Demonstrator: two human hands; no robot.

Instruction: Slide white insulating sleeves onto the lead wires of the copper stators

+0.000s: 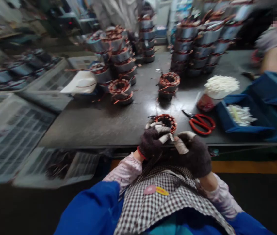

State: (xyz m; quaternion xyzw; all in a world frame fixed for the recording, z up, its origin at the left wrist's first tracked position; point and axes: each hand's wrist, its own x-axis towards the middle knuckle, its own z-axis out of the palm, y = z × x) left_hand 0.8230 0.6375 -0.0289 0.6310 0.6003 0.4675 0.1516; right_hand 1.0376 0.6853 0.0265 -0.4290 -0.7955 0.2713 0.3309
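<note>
My left hand [153, 138], in a dark glove with taped fingertips, is curled over the near side of a motor stator with copper windings [165, 120] at the table's front edge. My right hand [192, 151], gloved the same way, is closed just to the right of it, fingers pinched toward the left hand. What the right fingers pinch is too small and blurred to name. Both hands sit close to my checked apron.
A second stator [169, 82] stands further back on the dark table [109, 124]. Red scissors [201, 123] lie to the right, beside a tub of white pieces [220, 86] and blue bins [245, 120]. Stacks of stators [119, 55] line the back. Another person's arm [272, 55] is at far right.
</note>
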